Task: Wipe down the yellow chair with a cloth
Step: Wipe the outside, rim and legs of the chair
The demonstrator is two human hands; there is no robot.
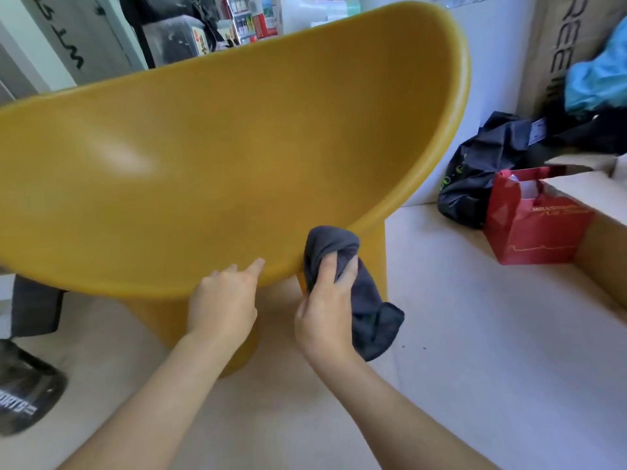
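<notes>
L hand (222, 300): nearest, fingers loosely straight, tips resting on the front lip of the chair; holds nothing, looks like steadying.
R hand (325, 310): just beside L, curled round the cloth, gripping it bunched.
cloth (371, 313): dark grey, top wad pressed on the lip's near-right stretch, tail hanging below the hand.
yellow chair (237, 147): fills the view, tilted in frame, stands on the floor (475, 351); one leg right behind the cloth.
progress: prob. early/mid. Wipe is at the front rim only; no streaks or damp marks visible, so can't tell what's done. Seat bowl, back, outer shell, legs likely left.
edges: rounded lip, cloth can wrap over it; the leg blocks a downward sweep at that spot.
room: open floor to the R up to the red bag (532, 228) and black bag (475, 178); dark gear (23, 391) crowds L; clutter close behind the back.
</notes>
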